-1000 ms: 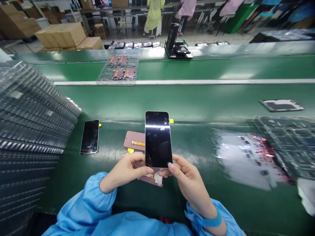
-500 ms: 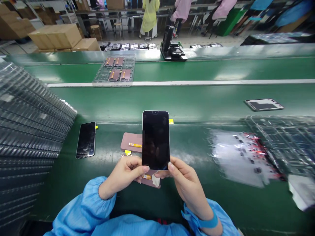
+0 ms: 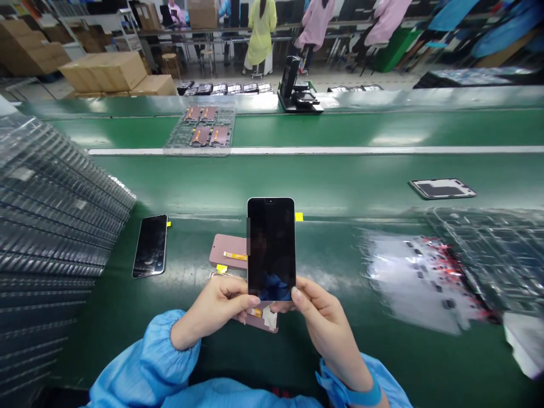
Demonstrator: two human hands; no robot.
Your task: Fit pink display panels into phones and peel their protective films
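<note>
Above the green surface [image 3: 340, 249], close in front of us, our left hand [image 3: 223, 303] and right hand [image 3: 321, 309] pinch the lower corners of a phone [image 3: 271, 249], its dark screen facing us. Partly behind it lie pinkish panels [image 3: 229, 246]. Another phone [image 3: 150, 246] rests to the left, near stacked trays [image 3: 55, 209]; plastic bags [image 3: 412, 277] lie right.

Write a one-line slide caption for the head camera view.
Both hands hold a dark phone screen above pinkish panels on a green workbench.
</note>
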